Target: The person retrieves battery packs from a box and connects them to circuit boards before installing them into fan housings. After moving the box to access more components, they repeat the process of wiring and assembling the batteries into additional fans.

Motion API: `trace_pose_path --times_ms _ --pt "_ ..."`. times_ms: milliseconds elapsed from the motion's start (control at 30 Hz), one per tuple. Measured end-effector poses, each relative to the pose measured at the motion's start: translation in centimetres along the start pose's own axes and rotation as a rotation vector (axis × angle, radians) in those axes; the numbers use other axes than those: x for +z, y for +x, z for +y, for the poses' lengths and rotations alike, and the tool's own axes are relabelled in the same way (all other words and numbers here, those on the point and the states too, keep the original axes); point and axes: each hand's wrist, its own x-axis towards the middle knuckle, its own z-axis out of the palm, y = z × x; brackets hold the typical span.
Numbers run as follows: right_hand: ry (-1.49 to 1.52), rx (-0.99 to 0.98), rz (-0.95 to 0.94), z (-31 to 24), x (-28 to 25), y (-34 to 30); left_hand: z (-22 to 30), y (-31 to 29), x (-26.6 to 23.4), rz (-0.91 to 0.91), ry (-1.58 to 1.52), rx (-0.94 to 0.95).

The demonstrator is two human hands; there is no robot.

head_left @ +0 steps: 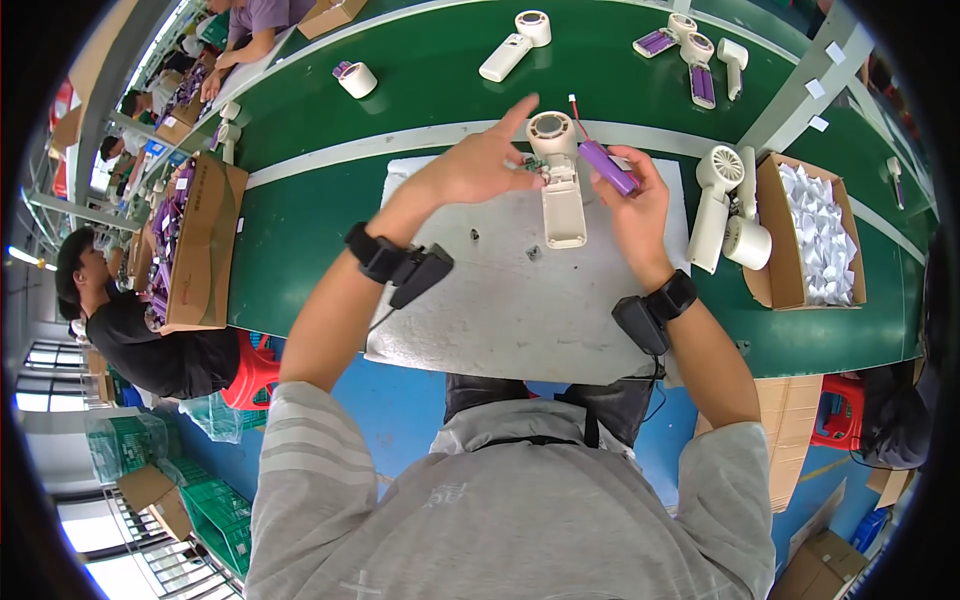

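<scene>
In front of me an opened cream handheld fan (pixel 564 212) lies on the grey work mat (pixel 460 300), its round head at the far end and its hollow handle toward me. My left hand (pixel 478 168) is at its left side, index finger stretched out. Its thumb and other fingers close around a small green circuit board (pixel 537 164) beside the fan's neck. My right hand (pixel 640 190) grips a purple battery pack (pixel 608 167) just right of the fan. From the pack, a red wire (pixel 580 122) rises to a small white connector (pixel 572 98).
At the right stand assembled fans (pixel 712 205) and a carton of white folded pieces (pixel 820 230). Several fan parts (pixel 515 57) lie on the green bench beyond the mat. Left is a carton of purple battery packs (pixel 205 240), near a seated person (pixel 150 340). A metal post (pixel 800 85) rises at right.
</scene>
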Motion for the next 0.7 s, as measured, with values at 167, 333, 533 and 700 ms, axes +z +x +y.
trace_pose_path --times_ms 167,333,533,700 --pt "0.056 0.038 0.070 0.0 0.1 0.1 4.1 -6.3 -4.0 -0.353 0.113 -0.203" --pt "0.046 0.052 0.055 -1.3 0.0 0.2 9.0 -14.4 -6.2 -0.612 -0.129 -0.157" --pt "0.090 0.070 -0.016 -0.7 -0.2 0.2 7.4 -11.9 -5.3 -0.284 -0.271 0.012" --pt "0.095 0.140 0.014 -1.1 0.0 0.0 -1.8 0.3 1.4 0.193 -0.072 0.181"
